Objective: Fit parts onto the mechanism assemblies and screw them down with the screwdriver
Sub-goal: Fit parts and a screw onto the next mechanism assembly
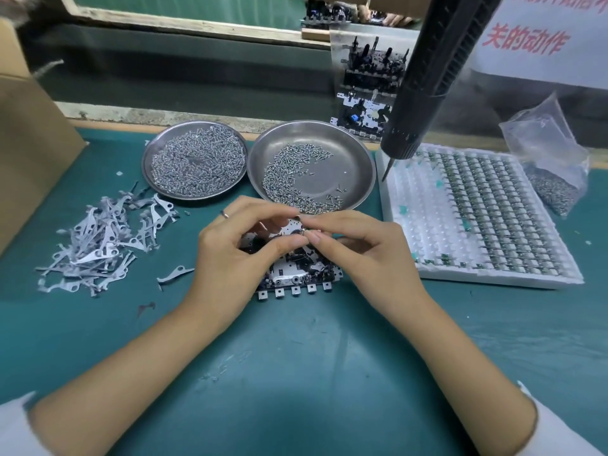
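Fitting appears to be the step in hand: a small part (303,230) is pinched between the left hand (240,245) and right hand (358,248) over the mechanism assembly (296,274) lying near centre. Next, the hanging screwdriver (424,77), far right, must be fetched.

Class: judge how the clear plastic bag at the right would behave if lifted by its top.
The bag looks thin and crumpled, so probably floppy. Small metal parts fill its bottom, so it would likely sag and feel bottom-heavy. Its top looks open; tilting might spill them.
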`<control>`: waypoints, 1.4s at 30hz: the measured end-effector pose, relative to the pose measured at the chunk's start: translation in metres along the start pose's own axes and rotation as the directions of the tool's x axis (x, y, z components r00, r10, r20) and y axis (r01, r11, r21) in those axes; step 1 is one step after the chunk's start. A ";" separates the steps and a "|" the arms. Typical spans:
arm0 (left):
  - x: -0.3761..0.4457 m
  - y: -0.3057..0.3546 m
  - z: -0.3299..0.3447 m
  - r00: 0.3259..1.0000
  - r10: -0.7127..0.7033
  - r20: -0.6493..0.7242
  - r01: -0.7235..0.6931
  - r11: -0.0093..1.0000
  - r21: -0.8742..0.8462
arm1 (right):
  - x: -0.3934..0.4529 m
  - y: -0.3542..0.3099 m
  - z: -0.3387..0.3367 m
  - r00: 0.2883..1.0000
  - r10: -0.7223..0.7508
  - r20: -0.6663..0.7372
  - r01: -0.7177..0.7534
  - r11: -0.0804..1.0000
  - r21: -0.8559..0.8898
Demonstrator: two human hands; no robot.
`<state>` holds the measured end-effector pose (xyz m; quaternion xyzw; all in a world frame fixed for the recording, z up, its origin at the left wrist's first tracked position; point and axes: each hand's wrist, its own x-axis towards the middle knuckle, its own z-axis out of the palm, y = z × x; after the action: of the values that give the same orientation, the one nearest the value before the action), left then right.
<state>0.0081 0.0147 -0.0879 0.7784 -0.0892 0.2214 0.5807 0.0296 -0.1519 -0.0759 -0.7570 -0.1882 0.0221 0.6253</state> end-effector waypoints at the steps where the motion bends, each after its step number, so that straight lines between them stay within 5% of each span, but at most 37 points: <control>1: 0.000 0.001 -0.001 1.000 0.007 -0.004 -0.007 1.000 0.015 | 0.000 0.001 0.000 1.000 -0.006 0.002 0.006 1.000 -0.004; 13: -0.003 0.002 -0.013 0.991 -0.042 0.125 0.029 0.994 0.104 | -0.004 0.009 0.003 0.979 -0.201 0.035 0.204 0.945 -0.255; 19: -0.009 -0.004 -0.032 0.989 -0.147 0.012 0.148 0.989 -0.022 | -0.009 0.018 0.011 0.883 -0.425 0.201 0.468 0.757 -0.457; 26: -0.013 -0.002 -0.033 0.986 -0.166 -0.013 0.166 0.986 -0.007 | -0.009 0.026 0.014 0.826 -0.496 0.270 0.555 0.628 -0.546; 35: -0.018 0.006 -0.031 0.986 0.039 0.164 -0.076 0.971 0.226 | -0.010 0.025 0.014 0.809 -0.497 0.314 0.581 0.599 -0.551; 42: -0.023 0.001 -0.029 0.931 0.079 0.355 -0.219 0.901 0.375 | -0.011 0.022 0.014 0.867 -0.430 0.253 0.498 0.740 -0.452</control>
<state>-0.0191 0.0392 -0.0908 0.8991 -0.1973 0.1456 0.3626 0.0218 -0.1454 -0.1022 -0.8187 -0.4109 -0.1344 0.3778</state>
